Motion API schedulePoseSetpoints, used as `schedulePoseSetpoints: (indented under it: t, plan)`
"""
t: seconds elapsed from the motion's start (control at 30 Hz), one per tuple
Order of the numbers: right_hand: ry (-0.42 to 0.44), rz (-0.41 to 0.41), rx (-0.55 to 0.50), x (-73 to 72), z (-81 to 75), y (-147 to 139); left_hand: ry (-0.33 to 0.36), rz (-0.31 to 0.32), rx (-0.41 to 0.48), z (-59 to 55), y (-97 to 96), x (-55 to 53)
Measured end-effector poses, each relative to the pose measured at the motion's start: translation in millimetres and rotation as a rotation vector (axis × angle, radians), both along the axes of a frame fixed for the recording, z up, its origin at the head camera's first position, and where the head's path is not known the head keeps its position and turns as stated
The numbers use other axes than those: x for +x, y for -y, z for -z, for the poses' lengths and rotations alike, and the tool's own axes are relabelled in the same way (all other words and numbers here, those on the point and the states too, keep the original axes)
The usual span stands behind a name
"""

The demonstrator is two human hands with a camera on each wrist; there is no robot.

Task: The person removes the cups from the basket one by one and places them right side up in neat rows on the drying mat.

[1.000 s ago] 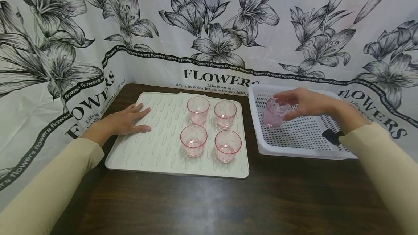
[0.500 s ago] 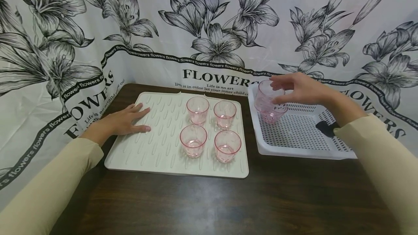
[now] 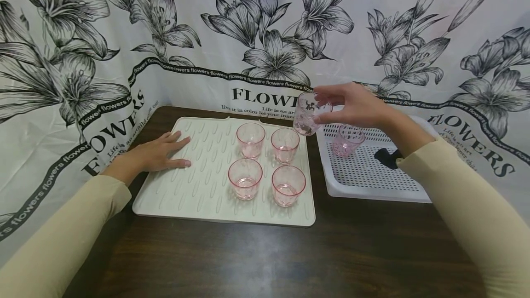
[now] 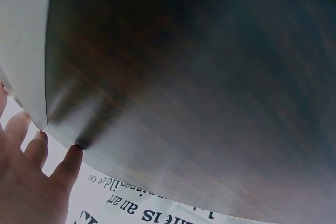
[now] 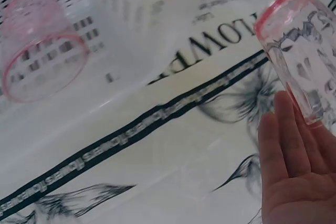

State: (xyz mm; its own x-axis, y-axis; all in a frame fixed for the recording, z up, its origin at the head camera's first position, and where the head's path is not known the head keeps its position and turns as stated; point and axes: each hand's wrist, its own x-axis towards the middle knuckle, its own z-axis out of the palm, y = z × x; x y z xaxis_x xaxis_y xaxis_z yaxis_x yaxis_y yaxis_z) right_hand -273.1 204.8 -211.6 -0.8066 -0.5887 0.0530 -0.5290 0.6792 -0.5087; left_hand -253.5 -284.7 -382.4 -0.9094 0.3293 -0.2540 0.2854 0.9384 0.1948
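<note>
My right hand [image 3: 352, 105] grips a clear pink-tinted drinking glass [image 3: 305, 115] near its rim, between thumb and fingers. The glass is in the air, overlapping the back right corner of the white ribbed drying mat [image 3: 198, 174] in the head view. In the right wrist view, the held glass [image 5: 299, 40] appears at the upper right, beside the fingers. My left hand [image 3: 159, 153] rests spread on the mat's left edge. Several matching glasses, one of them a front right glass [image 3: 288, 186], stand upright on the mat's right half. Another pink glass [image 3: 347, 144] sits in the white plastic basket [image 3: 372, 194].
The basket stands right of the mat, with a narrow strip of the dark wooden table [image 3: 248, 261] between them. A flower-printed white cloth [image 3: 198, 91] rises behind and at the left. A small black object [image 3: 387, 157] is at my right wrist.
My right hand has lifted a glass out of the basket and carried it left toward the mat. One glass stays behind in the basket. My left hand has not moved.
</note>
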Motion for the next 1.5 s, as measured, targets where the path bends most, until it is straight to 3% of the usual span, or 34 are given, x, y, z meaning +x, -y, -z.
schedulePoseSetpoints:
  t: [0.8,1.5]
  plan:
    - [-0.042,-0.223,-0.024,7.2,16.3,110,-0.008,0.010,-0.009,2.5,2.4,-1.6]
    - [-0.040,-0.418,0.155,21.5,53.1,198,0.002,0.010,-0.008,3.4,4.6,-4.7]
